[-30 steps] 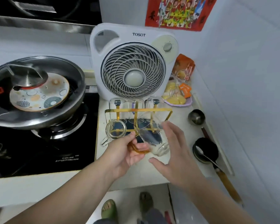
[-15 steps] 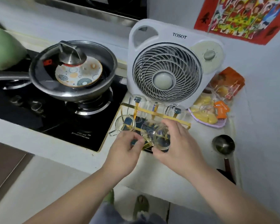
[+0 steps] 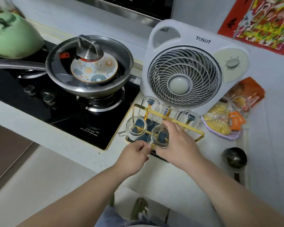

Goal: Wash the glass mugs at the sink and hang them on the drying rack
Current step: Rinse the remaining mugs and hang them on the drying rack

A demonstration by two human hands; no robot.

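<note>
A gold wire drying rack (image 3: 198, 131) with blue-tipped pegs stands on the counter in front of the fan. Several clear glass mugs hang on it; one (image 3: 135, 127) sits on the front left peg. I hold another glass mug (image 3: 160, 135) tipped over a front peg. My right hand (image 3: 179, 145) wraps round its body from the right. My left hand (image 3: 134, 154) pinches its amber handle at the lower left.
A white TOSOT fan (image 3: 187, 71) stands right behind the rack. A steel pan (image 3: 88, 66) with a plate inside sits on the black hob (image 3: 72, 118) to the left. Bagged snacks (image 3: 228, 118) and a steel ladle (image 3: 234, 158) lie to the right.
The mug has gone from held up in front of the rack down onto a front peg, both hands moving with it. The view has shifted left and back.
</note>
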